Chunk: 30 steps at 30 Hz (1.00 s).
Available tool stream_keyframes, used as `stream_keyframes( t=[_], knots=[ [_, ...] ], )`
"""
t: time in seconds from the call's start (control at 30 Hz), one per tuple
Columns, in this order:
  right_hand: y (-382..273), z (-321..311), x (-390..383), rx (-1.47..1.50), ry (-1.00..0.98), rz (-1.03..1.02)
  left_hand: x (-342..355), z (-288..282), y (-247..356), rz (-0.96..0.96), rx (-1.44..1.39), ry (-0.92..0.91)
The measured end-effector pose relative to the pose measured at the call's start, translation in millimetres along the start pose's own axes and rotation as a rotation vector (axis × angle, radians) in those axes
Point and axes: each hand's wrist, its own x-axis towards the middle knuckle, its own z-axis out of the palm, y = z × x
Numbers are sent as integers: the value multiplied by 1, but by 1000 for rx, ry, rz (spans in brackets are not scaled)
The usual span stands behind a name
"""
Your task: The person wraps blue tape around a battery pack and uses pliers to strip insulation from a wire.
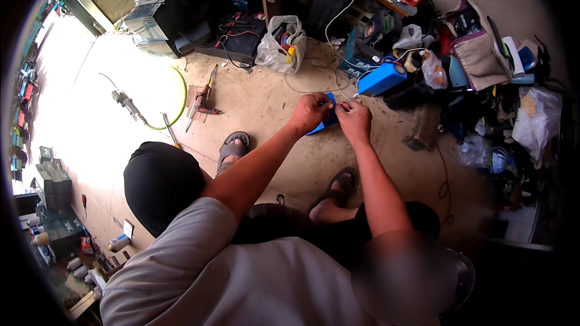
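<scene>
My left hand (311,113) and my right hand (355,121) are close together over the floor, a small gap between them, both with fingers pinched. Below and between them is a blue block-shaped pack (330,122), partly covered by the hands. My left fingertips are at its upper part; what they grip is too small to make out. A small red and dark piece (344,106) shows between my right thumb and fingers. Just beyond my right hand lies a larger blue pack (382,79) with a thin pale cable running to it.
A red-handled tool (206,99) and a grey tool with a yellow-green cord (125,105) lie on the floor at left. Ahead are a white plastic bag (282,45) and a black battery (238,39). Bags and a backpack (480,57) pile up at right. My sandalled feet flank the work.
</scene>
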Motion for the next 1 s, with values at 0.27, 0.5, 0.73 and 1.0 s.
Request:
stream_keyframes(
  t=[0.27,0.5,0.73,1.0],
  knots=[
    [7,-2,0,220,-52,60,-10,-16,12,-347,-467,-112],
    [13,2,1,318,-114,68,-2,-11,-6,-299,-456,-156],
    [11,-1,1,311,-132,65,-1,-1,2,-271,-237,-80],
    [8,3,2,349,-174,30,-1,-1,2,-245,-131,-72]
  ],
)
